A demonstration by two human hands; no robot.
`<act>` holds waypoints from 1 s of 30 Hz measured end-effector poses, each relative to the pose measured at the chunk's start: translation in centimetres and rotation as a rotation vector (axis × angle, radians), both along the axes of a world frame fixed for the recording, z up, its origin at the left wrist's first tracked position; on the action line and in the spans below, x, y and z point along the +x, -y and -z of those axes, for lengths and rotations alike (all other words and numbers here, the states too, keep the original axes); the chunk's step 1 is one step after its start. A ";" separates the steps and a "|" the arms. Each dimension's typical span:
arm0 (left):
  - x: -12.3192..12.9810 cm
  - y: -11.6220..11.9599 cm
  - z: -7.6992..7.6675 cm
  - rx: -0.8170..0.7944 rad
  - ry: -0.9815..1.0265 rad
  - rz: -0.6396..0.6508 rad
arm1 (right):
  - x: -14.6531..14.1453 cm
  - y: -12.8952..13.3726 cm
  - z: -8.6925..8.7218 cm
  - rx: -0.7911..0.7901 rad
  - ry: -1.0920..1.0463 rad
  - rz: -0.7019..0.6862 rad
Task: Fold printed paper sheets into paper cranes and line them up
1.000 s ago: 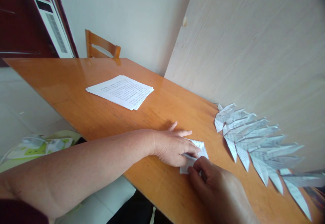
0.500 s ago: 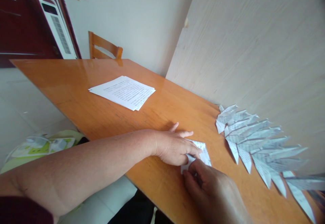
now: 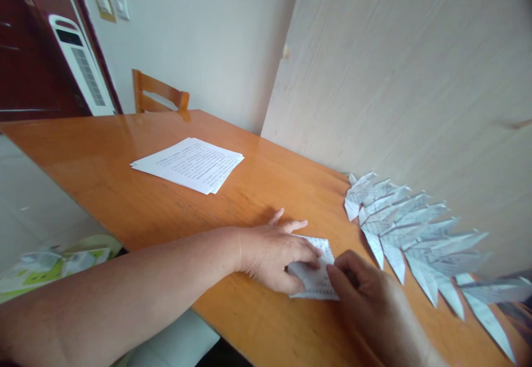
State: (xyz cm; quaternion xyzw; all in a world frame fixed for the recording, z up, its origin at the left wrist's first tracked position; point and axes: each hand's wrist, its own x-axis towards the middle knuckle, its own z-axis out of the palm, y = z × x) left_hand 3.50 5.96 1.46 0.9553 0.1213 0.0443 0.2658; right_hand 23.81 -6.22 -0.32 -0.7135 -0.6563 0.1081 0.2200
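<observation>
A small folded sheet of printed paper (image 3: 318, 275) lies on the wooden table near its front edge. My left hand (image 3: 280, 256) rests on the paper's left part, fingers spread, with the thumb at its lower left. At the paper's right edge is my right hand (image 3: 363, 289), its fingers curled and the thumb against the index finger. Whether the paper's edge is between those fingertips is hidden.
A stack of printed sheets (image 3: 189, 164) lies farther back on the table (image 3: 100, 162). Several folded paper pieces (image 3: 411, 228) stand in rows at the right, by a wooden panel (image 3: 394, 67). A chair (image 3: 160, 92) is behind the table.
My right hand has moved right, from the paper's lower left to its right edge. More of the paper's printed face shows. The view has shifted a little.
</observation>
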 end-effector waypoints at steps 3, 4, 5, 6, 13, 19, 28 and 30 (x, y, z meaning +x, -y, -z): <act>0.0 0.0 0.0 0.037 -0.018 -0.013 | 1.4 -0.7 -0.3 -0.027 -0.010 0.064; 0.0 0.0 0.0 0.050 -0.027 -0.021 | 1.6 -0.8 -0.3 -0.035 -0.021 0.070; 0.0 0.0 0.0 0.061 -0.036 -0.028 | 1.8 -0.9 -0.3 -0.041 -0.038 0.067; 0.0 0.0 0.0 0.067 -0.041 -0.033 | 1.8 -0.9 -0.3 -0.045 -0.062 0.052; 0.0 -0.2 -0.2 0.065 -0.038 -0.042 | 1.1 -0.8 0.1 -0.104 -0.136 -0.158; -0.1 -0.4 0.3 0.093 -0.028 -0.058 | 2.3 -1.5 0.0 -0.074 -0.045 0.062; -0.2 -0.5 0.1 0.093 -0.021 -0.119 | 3.0 -1.6 0.1 0.019 -0.053 0.185; -0.2 -0.5 -0.1 0.078 -0.030 -0.126 | 2.9 -1.5 0.0 0.033 -0.064 0.194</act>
